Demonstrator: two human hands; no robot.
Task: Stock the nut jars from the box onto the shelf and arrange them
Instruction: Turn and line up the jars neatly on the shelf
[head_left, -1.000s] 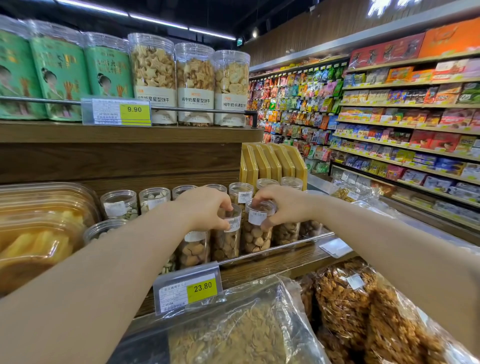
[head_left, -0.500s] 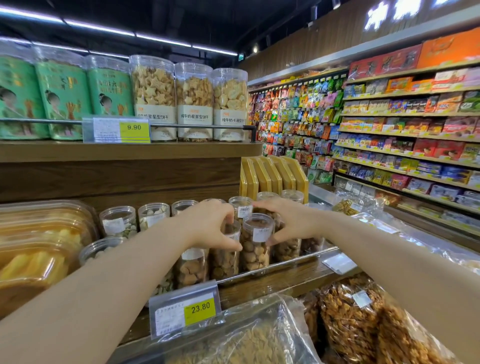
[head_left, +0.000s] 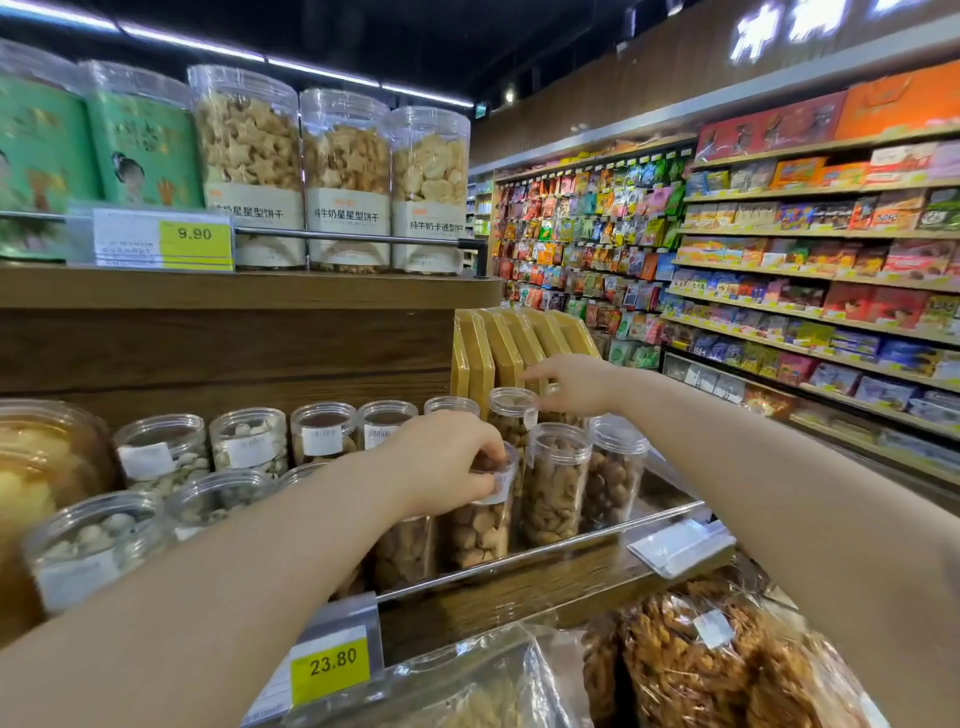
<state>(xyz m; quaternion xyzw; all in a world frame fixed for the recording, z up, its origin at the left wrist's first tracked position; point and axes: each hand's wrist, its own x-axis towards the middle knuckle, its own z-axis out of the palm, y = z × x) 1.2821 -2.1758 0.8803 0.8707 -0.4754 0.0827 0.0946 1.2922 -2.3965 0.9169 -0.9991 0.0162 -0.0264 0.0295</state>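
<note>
Head view: left hand grasps the lid of a clear round plastic nut jar; right hand is at a rear jar, grasp I cannot tell

This is a grocery shop, in a snack aisle. Yellow price tags marked 23.80 and 9.90 are clipped to the dark wooden shelves. Small clear plastic nut jars stand in rows behind a thin metal rail. The long wall racks opposite are packed with colourful snack packets.
</note>
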